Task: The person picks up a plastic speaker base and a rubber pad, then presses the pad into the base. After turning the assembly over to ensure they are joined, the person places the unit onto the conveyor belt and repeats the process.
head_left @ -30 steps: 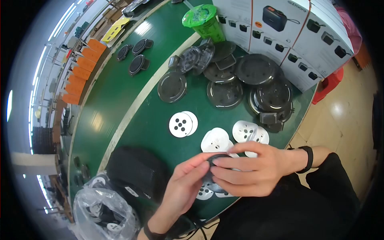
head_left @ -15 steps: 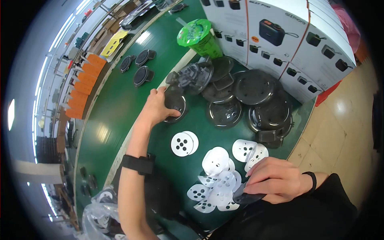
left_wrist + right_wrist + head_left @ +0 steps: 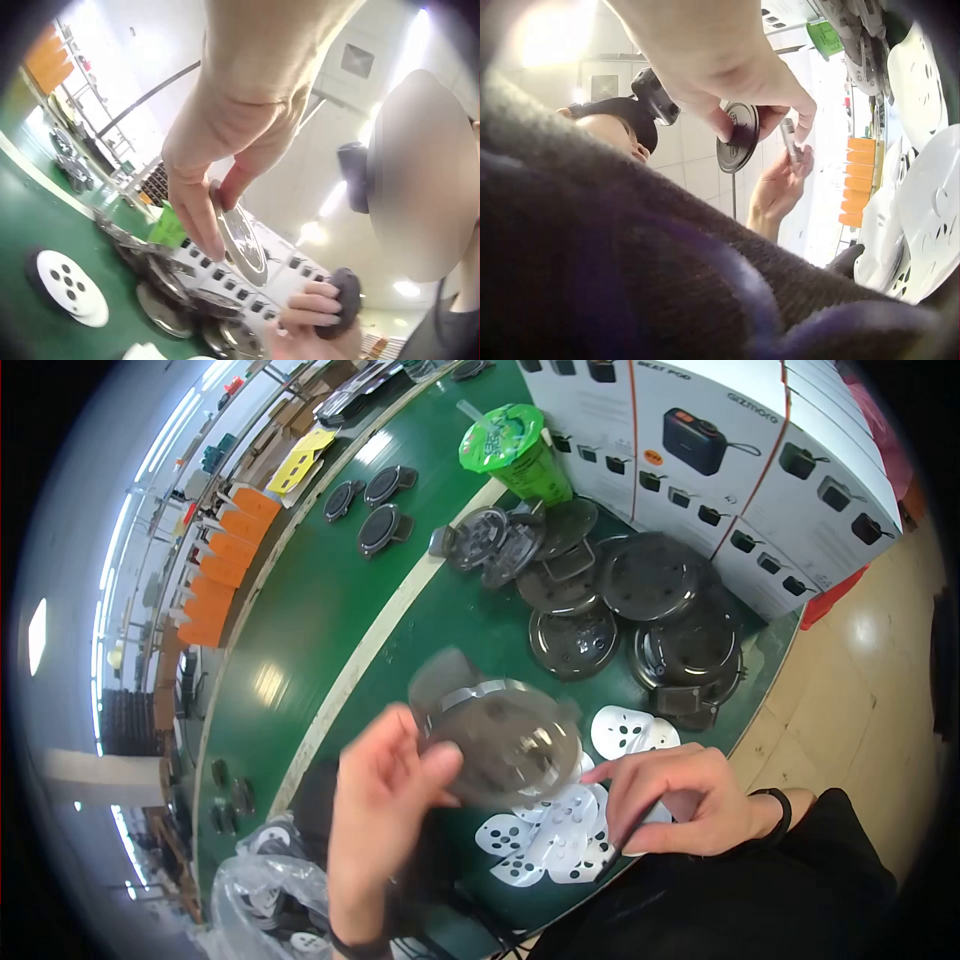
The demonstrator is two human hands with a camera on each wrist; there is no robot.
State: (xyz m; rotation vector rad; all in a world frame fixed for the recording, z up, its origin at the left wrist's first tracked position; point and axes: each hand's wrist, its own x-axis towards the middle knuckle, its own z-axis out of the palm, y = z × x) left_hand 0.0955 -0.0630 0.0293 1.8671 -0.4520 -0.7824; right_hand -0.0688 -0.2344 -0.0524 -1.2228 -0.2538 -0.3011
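Observation:
My left hand (image 3: 385, 800) grips a smoky see-through round plastic cover (image 3: 510, 750) by its edge, held up over the table and blurred. In the left wrist view the same cover (image 3: 244, 244) shows edge-on between thumb and fingers. My right hand (image 3: 690, 800) pinches a small dark round disc; the right wrist view shows the disc's face (image 3: 739, 139), with raised marks. Below the hands lies a fanned pile of white round perforated sheets (image 3: 550, 850). More such white sheets (image 3: 620, 730) are beyond the right hand.
Several smoky covers (image 3: 575, 640) are heaped at the back, before white printed cartons (image 3: 690, 470) and a green cup (image 3: 515, 455). Dark round parts (image 3: 380, 530) sit across the pale line. A plastic bag (image 3: 260, 880) of parts stands at lower left. White perforated discs (image 3: 71, 289) lie stacked.
My left hand reached out to a cover lying on the table and has brought it back toward the right hand. The right hand keeps the dark disc, which both hands held earlier.

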